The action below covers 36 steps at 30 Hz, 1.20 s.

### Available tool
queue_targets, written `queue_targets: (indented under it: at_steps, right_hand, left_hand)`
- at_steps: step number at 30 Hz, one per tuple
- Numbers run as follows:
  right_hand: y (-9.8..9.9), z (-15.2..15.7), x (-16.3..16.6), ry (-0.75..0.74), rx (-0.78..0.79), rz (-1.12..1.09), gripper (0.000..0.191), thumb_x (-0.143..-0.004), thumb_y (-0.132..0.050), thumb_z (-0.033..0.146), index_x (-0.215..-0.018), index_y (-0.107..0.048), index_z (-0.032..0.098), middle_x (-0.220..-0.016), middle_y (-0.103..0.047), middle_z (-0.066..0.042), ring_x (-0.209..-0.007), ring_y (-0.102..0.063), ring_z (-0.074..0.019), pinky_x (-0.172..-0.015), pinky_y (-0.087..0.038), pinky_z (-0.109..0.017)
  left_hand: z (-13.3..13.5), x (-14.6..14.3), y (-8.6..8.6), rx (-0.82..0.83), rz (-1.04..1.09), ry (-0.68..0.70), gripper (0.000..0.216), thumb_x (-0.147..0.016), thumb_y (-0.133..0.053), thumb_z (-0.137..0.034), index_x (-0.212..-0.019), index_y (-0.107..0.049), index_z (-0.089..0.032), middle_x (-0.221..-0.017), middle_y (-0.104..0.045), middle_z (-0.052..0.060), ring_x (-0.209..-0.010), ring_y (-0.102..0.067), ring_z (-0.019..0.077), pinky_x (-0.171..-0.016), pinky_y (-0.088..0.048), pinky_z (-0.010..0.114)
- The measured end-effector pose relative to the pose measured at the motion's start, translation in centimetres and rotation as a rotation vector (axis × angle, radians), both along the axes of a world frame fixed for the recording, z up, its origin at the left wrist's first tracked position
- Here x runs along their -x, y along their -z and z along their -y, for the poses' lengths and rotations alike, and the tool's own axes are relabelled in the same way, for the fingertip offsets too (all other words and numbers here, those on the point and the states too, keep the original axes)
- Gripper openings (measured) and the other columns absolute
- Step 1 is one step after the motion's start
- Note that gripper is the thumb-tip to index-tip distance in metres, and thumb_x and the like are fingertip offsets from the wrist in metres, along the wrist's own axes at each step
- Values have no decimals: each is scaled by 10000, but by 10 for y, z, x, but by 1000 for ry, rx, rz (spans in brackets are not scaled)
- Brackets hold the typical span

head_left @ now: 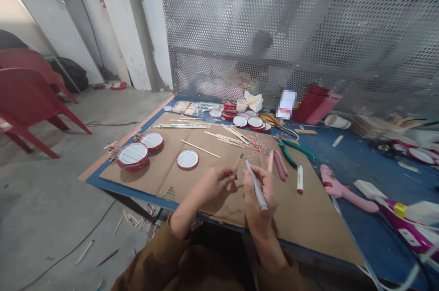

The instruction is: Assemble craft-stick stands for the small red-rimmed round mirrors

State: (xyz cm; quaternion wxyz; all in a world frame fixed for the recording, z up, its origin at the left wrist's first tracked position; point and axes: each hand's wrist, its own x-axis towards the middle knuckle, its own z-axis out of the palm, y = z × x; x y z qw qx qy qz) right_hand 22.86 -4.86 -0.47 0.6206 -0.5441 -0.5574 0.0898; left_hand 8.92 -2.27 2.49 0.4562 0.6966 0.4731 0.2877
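My left hand point(216, 185) pinches a thin flat wooden stick point(236, 166) with a dark patch at its upper end. In my right hand point(263, 199) is a grey pen-like marker point(255, 183), its narrow end beside the stick's top; I cannot tell if they touch. Both hands are over a cardboard sheet point(164, 163). Beyond them lie loose wooden sticks point(228, 137) and a heap of small pink and white loops point(259, 143). Pink and mauve sticks point(279, 164) and a white marker with a red end point(300, 180) rest to the right.
Red-rimmed discs point(187, 159) lie at left, some stacked point(133, 156); more sit at the back. Green-handled pliers point(288, 153), a pink glue gun point(346, 195) and a purple power strip point(408, 231) are right. A perforated metal panel point(219, 21) borders the blue table point(329, 149).
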Motion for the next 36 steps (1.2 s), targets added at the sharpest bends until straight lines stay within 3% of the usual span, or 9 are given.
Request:
queue_targets:
  at_steps: [10, 21, 29, 32, 36]
  right_hand:
    - [7, -2, -1, -46, 58, 44, 279, -920, -617, 429, -1060, -678, 195, -910, -732, -55, -796, -700, -201, -735, -572, -342]
    - [6, -2, -1, -34, 19, 66, 275, -932, -603, 427, -1069, -668, 197, -952, -735, -68, -846, -707, -210, -775, -576, -352]
    - [3, -1, -1, -45, -30, 119, 244, -953, -581, 394, -1047, -675, 190, -928, -743, -74, -820, -707, -200, -781, -582, -349]
    - [-1, -3, -7, -104, -31, 192, 224, -968, -552, 366, -1056, -677, 202, -935, -745, -70, -832, -704, -200, -790, -579, -349]
    - [-8, -12, -36, -204, -28, 452, 216, -983, -512, 306, -1083, -676, 207, -1006, -746, -85, -951, -691, -228, -875, -553, -387]
  left_hand:
    - [-2, -1, 4, -43, -2, -6, 220, -888, -498, -298, -698, -535, -192, -705, -614, -1, -699, -530, 133, -676, -392, 215]
    - [-1, 0, 4, -31, -2, -6, 214, -894, -497, -262, -705, -558, -183, -698, -621, -7, -691, -556, 123, -679, -416, 202]
    - [2, -1, 3, 27, 63, -41, 169, -888, -488, -260, -736, -515, -191, -702, -631, -12, -571, -513, 92, -548, -396, 178]
    - [1, -1, 6, 71, 120, -82, 109, -887, -482, -267, -814, -523, -198, -733, -658, -1, -551, -540, 98, -497, -399, 177]
    - [-2, -1, 14, 108, 196, -80, 169, -890, -480, -336, -792, -506, -200, -790, -681, 38, -647, -630, 136, -443, -409, 172]
